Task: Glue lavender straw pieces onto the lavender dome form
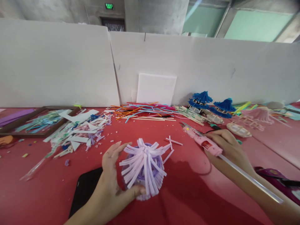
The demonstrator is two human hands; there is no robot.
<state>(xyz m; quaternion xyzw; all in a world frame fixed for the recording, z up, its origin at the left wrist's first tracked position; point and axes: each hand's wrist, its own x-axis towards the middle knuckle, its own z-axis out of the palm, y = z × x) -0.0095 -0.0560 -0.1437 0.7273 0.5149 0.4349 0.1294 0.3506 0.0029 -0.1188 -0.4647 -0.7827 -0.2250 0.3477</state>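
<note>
A small model with a roof of pale lilac pipe cleaners (147,159) stands at the centre front of the red table. My left hand (114,175) curves around its left side, thumb against the lower front edge. Strips fan out from the roof's peak over a darker purple ring, and they hide most of what lies beneath. My right hand (226,148) grips a pink hot glue gun (203,140), its nozzle pointing up and left, apart from the model. A clear glue stick (252,178) sticks out of the gun's back. Short lilac pieces (173,142) lie just behind the model.
Cut scraps (86,128) and a brown frame (39,135) lie on the left. Coloured pipe cleaners (142,111) are heaped at the back. Blue-roofed models (201,98) and a pink one (257,115) stand back right. A black phone (84,187) lies by my left wrist; white partitions (199,65) stand behind.
</note>
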